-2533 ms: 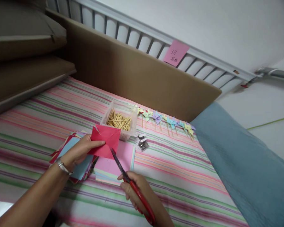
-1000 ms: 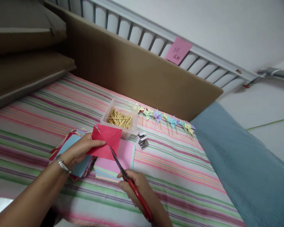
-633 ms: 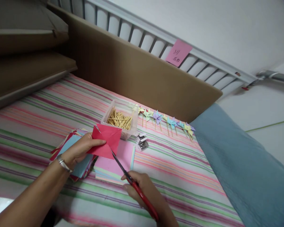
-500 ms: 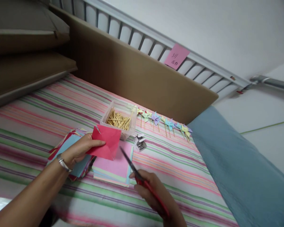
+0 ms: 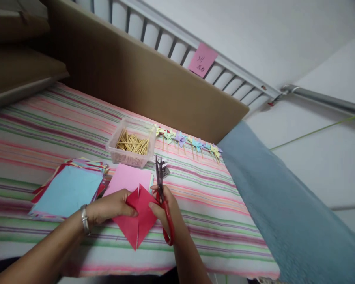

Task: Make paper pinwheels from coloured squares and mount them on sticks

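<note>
White wall (image 5: 263, 43) at one o'clock; at twelve, a radiator (image 5: 165, 42) behind a brown board (image 5: 154, 79), shadowed toward ten. Pipe (image 5: 322, 98) between two and three, blue cloth (image 5: 278, 193) at four, striped table (image 5: 219, 221) toward six.

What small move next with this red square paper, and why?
Probably turn the red square paper so a side corner faces the red-handled metal scissors: the paper's top and bottom corners show slits, the side corners none I can see, and the scissors point away.
</note>
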`<state>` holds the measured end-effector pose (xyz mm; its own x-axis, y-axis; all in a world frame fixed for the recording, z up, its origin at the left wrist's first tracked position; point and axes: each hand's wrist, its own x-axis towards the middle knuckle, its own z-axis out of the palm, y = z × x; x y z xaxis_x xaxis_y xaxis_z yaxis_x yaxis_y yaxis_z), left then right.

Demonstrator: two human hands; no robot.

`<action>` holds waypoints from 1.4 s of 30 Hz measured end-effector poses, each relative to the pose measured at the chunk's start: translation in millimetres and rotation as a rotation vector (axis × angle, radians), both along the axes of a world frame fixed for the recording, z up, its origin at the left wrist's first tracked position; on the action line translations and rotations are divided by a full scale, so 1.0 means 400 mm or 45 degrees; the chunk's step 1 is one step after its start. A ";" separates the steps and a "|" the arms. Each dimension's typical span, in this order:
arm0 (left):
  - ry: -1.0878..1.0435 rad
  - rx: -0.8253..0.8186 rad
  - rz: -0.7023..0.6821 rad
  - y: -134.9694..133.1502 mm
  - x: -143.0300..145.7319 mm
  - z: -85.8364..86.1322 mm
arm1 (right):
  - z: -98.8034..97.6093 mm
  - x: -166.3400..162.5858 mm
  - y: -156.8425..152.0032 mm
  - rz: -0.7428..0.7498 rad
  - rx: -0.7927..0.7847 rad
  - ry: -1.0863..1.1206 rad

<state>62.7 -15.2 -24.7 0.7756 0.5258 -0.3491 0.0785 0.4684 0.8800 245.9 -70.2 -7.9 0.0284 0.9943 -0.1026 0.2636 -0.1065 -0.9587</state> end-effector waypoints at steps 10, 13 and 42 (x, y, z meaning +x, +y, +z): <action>-0.338 -0.250 0.409 -0.003 0.029 0.016 | -0.005 0.007 0.004 -0.468 0.257 0.288; -0.431 -0.320 0.496 -0.039 0.073 0.016 | -0.011 -0.011 0.001 -0.562 0.336 0.318; 0.021 0.014 1.032 0.092 -0.080 0.017 | 0.011 -0.058 -0.034 0.206 -0.511 -0.064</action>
